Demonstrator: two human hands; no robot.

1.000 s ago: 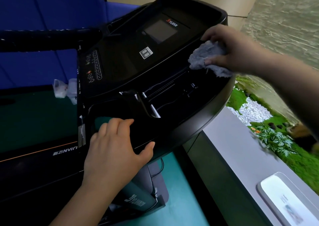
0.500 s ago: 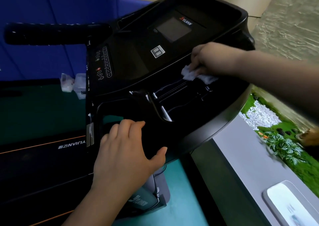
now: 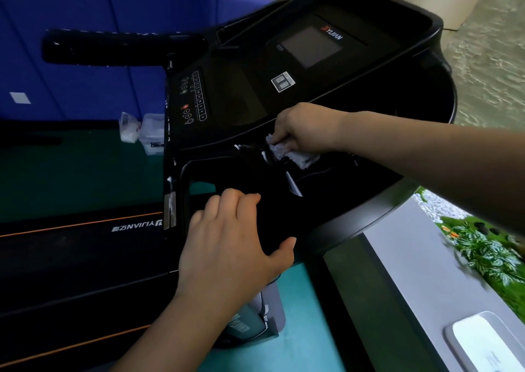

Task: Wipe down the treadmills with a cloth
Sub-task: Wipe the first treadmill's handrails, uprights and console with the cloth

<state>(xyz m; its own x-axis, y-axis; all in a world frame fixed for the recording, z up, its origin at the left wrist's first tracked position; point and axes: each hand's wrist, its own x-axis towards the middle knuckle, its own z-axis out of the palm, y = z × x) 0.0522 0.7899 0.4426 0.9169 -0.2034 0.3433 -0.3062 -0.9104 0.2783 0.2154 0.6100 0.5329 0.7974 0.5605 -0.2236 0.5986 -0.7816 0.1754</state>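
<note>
The black treadmill console (image 3: 369, 93) fills the middle of the view, with a small dark screen (image 3: 311, 48) and a column of buttons (image 3: 199, 96) on its left side. My right hand (image 3: 305, 127) presses a crumpled white cloth (image 3: 289, 154) into the tray recess just below the sloped panel. My left hand (image 3: 230, 246) lies flat, fingers slightly apart, on the console's near edge beside a cut-out opening. It holds nothing. The treadmill's black belt deck (image 3: 71, 258) with orange stripes lies at the lower left.
A black foam handlebar (image 3: 119, 49) sticks out to the left at the top. Small clear plastic bags and a box (image 3: 142, 130) sit on the green floor behind the console. A grey ledge (image 3: 412, 258) with a white tray (image 3: 488, 343) and artificial plants (image 3: 483, 249) runs along the right.
My right hand has slid the cloth leftward and toward me, from the console's right rim into the middle tray recess. My left hand has stayed on the near edge.
</note>
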